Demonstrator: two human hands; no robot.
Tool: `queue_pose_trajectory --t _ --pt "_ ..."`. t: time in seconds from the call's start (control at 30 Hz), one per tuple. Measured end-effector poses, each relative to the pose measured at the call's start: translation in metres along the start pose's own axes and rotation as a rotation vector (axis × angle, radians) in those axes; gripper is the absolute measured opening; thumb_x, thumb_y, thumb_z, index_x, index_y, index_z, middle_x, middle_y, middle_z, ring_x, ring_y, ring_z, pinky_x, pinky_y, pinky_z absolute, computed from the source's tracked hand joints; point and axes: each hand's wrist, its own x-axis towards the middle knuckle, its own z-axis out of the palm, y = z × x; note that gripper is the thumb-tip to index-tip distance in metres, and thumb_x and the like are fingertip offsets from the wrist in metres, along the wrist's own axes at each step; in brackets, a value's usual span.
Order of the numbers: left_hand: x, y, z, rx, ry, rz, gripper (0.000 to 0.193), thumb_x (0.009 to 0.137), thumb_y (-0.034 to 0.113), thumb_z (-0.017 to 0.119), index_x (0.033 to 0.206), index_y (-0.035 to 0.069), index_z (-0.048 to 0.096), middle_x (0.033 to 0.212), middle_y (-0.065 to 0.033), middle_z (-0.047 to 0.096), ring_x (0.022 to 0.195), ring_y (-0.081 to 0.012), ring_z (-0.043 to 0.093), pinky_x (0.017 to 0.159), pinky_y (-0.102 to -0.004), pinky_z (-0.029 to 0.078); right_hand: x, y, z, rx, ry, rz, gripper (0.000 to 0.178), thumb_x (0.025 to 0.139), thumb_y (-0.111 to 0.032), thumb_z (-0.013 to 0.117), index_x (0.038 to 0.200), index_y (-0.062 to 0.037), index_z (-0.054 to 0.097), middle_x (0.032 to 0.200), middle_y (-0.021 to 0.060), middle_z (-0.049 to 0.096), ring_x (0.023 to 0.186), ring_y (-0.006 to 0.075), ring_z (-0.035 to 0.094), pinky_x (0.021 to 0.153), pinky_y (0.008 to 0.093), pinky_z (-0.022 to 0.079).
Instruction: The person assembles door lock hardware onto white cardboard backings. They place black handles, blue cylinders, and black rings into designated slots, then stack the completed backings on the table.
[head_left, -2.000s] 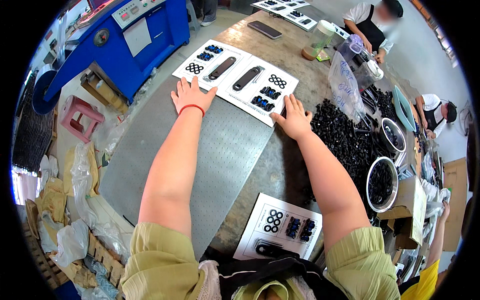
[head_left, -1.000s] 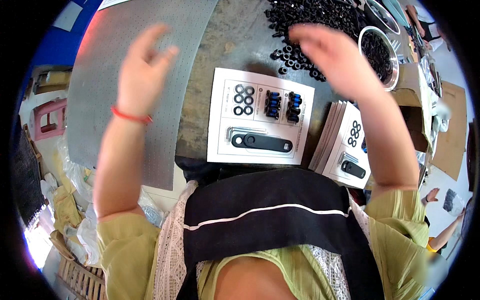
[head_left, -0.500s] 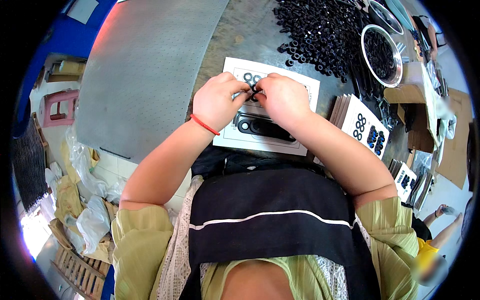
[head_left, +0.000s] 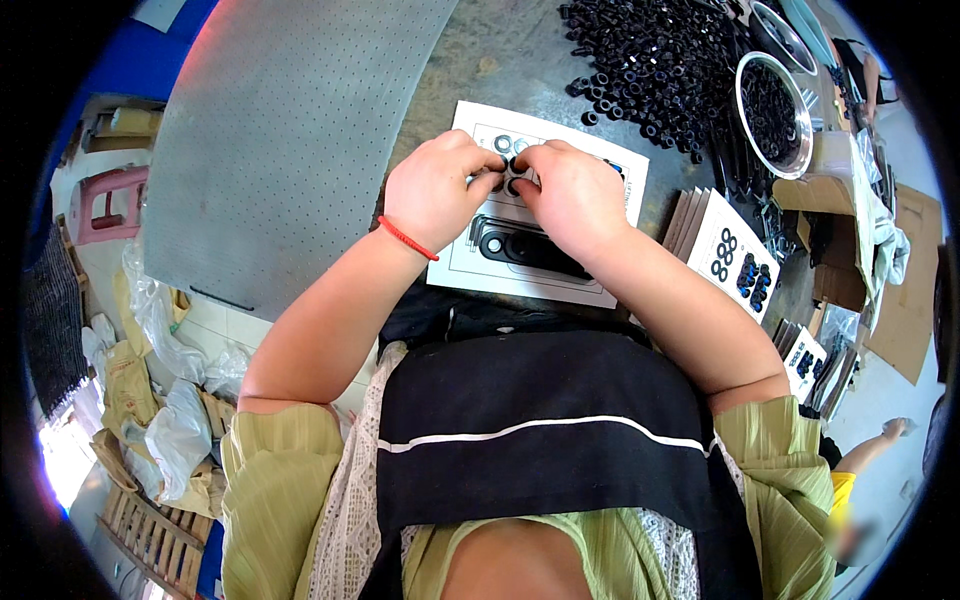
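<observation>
A white printed board lies on the table before me, with a long black part set in its lower half. Above that part, small black rings sit close together under my fingertips. My left hand has thumb and forefinger pinched at the left of the rings, on a small black ring. From the other side, my right hand pinches at the same spot; its fingertips partly hide what they hold. Two round outlines show just above the fingers.
A heap of small black parts covers the far right of the table, beside metal bowls of black pieces. Stacked filled boards stand at right. A grey perforated sheet lies left. Another person's arm shows at lower right.
Both hands have shifted slightly at the rings, still pinched. The two upper round spots, dark-ringed before, look paler now. The board appears slightly higher in view.
</observation>
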Motion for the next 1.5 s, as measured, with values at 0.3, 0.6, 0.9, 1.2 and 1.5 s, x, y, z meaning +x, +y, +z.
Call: queue_pose_trajectory --t 0.3,0.6,0.9,1.2,1.5 --pt "-0.001 -0.002 -0.001 -0.038 -0.014 -0.010 0.011 0.082 0.018 0.069 0.092 0.015 0.074 0.085 -0.0043 0.063 0.081 -0.0249 0.062 0.069 -0.0357 0.051 -0.001 0.002 0.005 0.031 0.006 -0.005 0.016 0.084 -0.023 0.065 0.088 -0.0080 0.068 0.090 0.0094 0.067 0.084 0.0296 0.067 0.071 0.0417 0.054" --pt "0.002 0.000 0.002 0.117 0.110 0.064 0.017 0.085 0.017 0.067 0.100 0.017 0.074 0.094 -0.0033 0.059 0.090 -0.0230 0.059 0.076 -0.0343 0.050 0.013 0.013 0.002 0.022 0.105 0.013 0.015 0.086 -0.022 0.063 0.093 -0.0115 0.071 0.091 0.0097 0.067 0.081 0.0303 0.067 0.070 0.0416 0.054" --pt "-0.002 0.000 -0.004 0.046 0.105 0.038 0.023 0.086 0.016 0.065 0.109 0.011 0.070 0.104 -0.0078 0.060 0.099 -0.0272 0.058 0.087 -0.0371 0.047 0.007 0.010 -0.007 0.093 0.075 0.056 0.023 0.087 -0.021 0.061 0.105 -0.0094 0.069 0.100 0.0126 0.066 0.091 0.0315 0.065 0.077 0.0412 0.054" --pt "-0.068 0.041 -0.026 -0.234 -0.074 -0.222 0.073 0.089 0.027 0.064 0.145 -0.002 0.029 0.153 -0.0319 0.017 0.144 -0.0425 0.018 0.115 -0.0476 0.020 -0.081 0.029 -0.040 1.008 0.075 0.692 0.075 0.085 -0.007 0.056 0.150 0.0057 0.019 0.134 0.0275 0.050 0.119 0.0269 0.054 0.100 0.0333 0.043" --pt "-0.069 0.037 -0.008 -0.686 0.034 -0.375 0.070 0.087 0.012 0.059 0.146 -0.006 0.025 0.149 -0.0272 0.030 0.142 -0.0351 0.027 0.115 -0.0420 0.023 -0.090 0.029 -0.020 1.183 0.134 0.794 0.080 0.080 -0.007 0.056 0.149 0.0076 0.019 0.145 0.0275 0.039 0.132 0.0346 0.042 0.110 0.0373 0.032"
